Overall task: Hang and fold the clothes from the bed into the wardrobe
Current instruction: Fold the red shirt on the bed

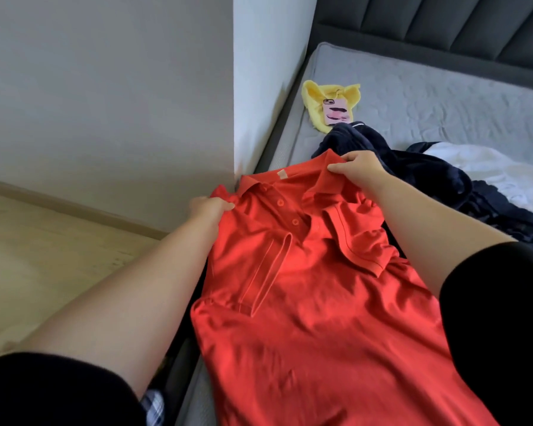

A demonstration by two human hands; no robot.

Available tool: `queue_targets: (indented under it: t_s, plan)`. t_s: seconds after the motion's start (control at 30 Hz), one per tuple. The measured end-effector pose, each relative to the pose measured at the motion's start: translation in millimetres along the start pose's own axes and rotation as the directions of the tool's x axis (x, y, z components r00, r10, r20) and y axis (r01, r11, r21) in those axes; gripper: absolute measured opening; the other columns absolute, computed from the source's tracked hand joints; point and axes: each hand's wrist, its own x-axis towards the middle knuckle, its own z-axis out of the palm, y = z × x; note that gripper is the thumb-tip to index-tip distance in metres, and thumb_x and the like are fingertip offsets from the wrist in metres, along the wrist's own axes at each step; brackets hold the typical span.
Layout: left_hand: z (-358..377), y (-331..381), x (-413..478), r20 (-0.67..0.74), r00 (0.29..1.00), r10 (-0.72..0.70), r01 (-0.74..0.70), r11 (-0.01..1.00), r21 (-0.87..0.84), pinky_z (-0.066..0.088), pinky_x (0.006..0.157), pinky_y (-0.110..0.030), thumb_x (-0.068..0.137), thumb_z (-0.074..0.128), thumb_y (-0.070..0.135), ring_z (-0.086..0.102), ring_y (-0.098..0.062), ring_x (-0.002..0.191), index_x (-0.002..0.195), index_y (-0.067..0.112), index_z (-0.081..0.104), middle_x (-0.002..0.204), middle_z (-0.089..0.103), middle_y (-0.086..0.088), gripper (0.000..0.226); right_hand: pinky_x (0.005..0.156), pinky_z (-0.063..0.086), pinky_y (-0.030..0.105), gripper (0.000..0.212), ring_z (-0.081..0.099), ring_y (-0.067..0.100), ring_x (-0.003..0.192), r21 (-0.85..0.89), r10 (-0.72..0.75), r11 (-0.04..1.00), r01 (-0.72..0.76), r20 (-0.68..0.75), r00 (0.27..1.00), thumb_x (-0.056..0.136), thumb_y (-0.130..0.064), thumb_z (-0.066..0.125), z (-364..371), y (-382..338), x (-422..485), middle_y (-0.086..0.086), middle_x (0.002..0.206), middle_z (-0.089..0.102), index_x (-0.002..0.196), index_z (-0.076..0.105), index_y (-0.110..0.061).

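1. Head view: a red polo (314,296) lies front-up along the near edge of the bed (443,96), collar pointing away from the person.
2. The left hand (211,207) pinches the polo's left shoulder, fingers curled into the cloth.
3. The right hand (359,170) grips the polo's collar at its right side, thumb and fingers closed on the fabric.
4. Both short sleeves are folded inward over the polo's chest.
5. Dark navy clothes (443,186) lie bunched just beyond and right of the polo, partly under it.
6. A white garment (499,167) lies right of the navy heap.
7. Further up the bed from the polo sits a yellow cloth (317,96) with a phone (336,112) on it.
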Motion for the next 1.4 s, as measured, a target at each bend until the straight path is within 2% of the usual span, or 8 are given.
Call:
queue_targets:
  t_s: [0.23, 0.37, 0.6, 0.73, 0.87, 1.1, 1.27, 1.4]
  plan:
    - [-11, -28, -93, -0.130, 0.607, 0.784, -0.675, 0.595, 0.437, 0.026, 0.059, -0.029, 0.079, 0.064, 0.001, 0.052, -0.030, 0.069, 0.072, 0.011, 0.048, 0.071, 0.056, -0.012, 0.020, 0.052, 0.040, 0.015, 0.016, 0.048, 0.010, 0.059, -0.109, -0.329, 0.942, 0.318, -0.102, 0.939, 0.077, 0.005, 0.060, -20, 5, -60, -0.005, 0.066, 0.052, 0.081, 0.057, -0.010]
    - [-34, -71, -124, 0.347, 0.291, 0.892, -0.804, 0.031, 0.594, 0.041, 0.068, -0.039, 0.068, 0.069, -0.005, 0.053, -0.033, 0.077, 0.074, 0.002, 0.057, 0.081, 0.058, -0.015, 0.015, 0.065, 0.039, 0.037, 0.014, 0.049, 0.028, 0.077, -0.365, -0.584, 0.791, 0.491, -0.215, 0.782, 0.068, 0.008, 0.053, -31, 47, -114, 0.012, 0.076, 0.057, 0.076, 0.054, -0.003]
    - [-57, -108, -137, 0.397, 0.767, 0.504, -0.469, 0.018, 0.883, 0.030, 0.103, -0.038, 0.076, 0.054, 0.008, 0.041, -0.025, 0.123, 0.103, 0.016, 0.067, 0.129, 0.053, -0.001, 0.030, 0.090, 0.041, 0.046, 0.038, 0.053, 0.039, 0.104, -0.667, -0.373, 0.638, 0.385, 0.170, 0.912, 0.066, 0.002, 0.062, -38, 122, -163, 0.017, 0.108, 0.060, 0.105, 0.061, 0.000]
    - [-32, -87, -156, 0.334, 0.582, 0.741, -0.688, 0.230, 0.688, 0.041, 0.086, -0.041, 0.081, 0.052, 0.014, 0.054, -0.034, 0.101, 0.101, 0.005, 0.068, 0.104, 0.064, -0.009, 0.026, 0.089, 0.047, 0.052, 0.046, 0.057, 0.044, 0.100, -0.556, -0.577, 0.673, 0.487, 0.015, 0.816, 0.066, -0.010, 0.042, -35, 116, -172, 0.022, 0.108, 0.063, 0.102, 0.065, 0.006]
    - [-9, -93, -175, 0.609, 0.411, 0.678, -0.835, 0.012, 0.550, 0.045, 0.089, -0.041, 0.082, 0.051, 0.052, 0.054, -0.026, 0.105, 0.121, 0.010, 0.060, 0.116, 0.060, -0.005, 0.058, 0.099, 0.042, 0.053, 0.055, 0.052, 0.044, 0.115, -0.659, -0.613, 0.562, 0.501, 0.075, 0.787, 0.063, -0.011, 0.050, -26, 114, -178, 0.026, 0.124, 0.056, 0.114, 0.063, 0.004]
    - [1, -134, -173, 0.807, 0.440, 0.393, -0.731, -0.365, 0.576, 0.009, 0.116, -0.048, 0.082, 0.060, 0.034, 0.009, -0.026, 0.144, 0.151, 0.026, 0.012, 0.157, 0.007, -0.006, 0.085, 0.076, 0.046, 0.045, 0.045, 0.054, 0.040, 0.085, -0.718, -0.577, 0.623, 0.311, -0.155, 0.802, 0.056, -0.003, 0.054, -18, 133, -191, 0.021, 0.099, 0.055, 0.101, 0.058, 0.001]
    - [0, -127, -173, 0.670, 0.522, 0.527, -0.669, -0.234, 0.705, 0.002, 0.115, -0.052, 0.084, 0.045, 0.007, -0.001, -0.024, 0.147, 0.151, 0.025, 0.019, 0.160, 0.007, -0.004, 0.074, 0.055, 0.034, 0.034, 0.033, 0.052, 0.035, 0.057, -0.604, -0.555, 0.709, 0.364, -0.159, 0.817, 0.051, 0.016, 0.064, -13, 129, -193, 0.016, 0.065, 0.052, 0.076, 0.051, 0.000]
    - [-20, -116, -162, 0.810, 0.364, 0.459, -0.824, -0.246, 0.510, 0.002, 0.116, -0.046, 0.085, 0.044, 0.018, 0.006, -0.021, 0.147, 0.142, 0.020, 0.043, 0.157, 0.022, -0.004, 0.057, 0.058, 0.036, 0.037, 0.027, 0.055, 0.037, 0.068, -0.613, -0.498, 0.703, 0.361, -0.062, 0.865, 0.064, 0.010, 0.060, -10, 128, -192, 0.017, 0.074, 0.057, 0.088, 0.053, 0.000]
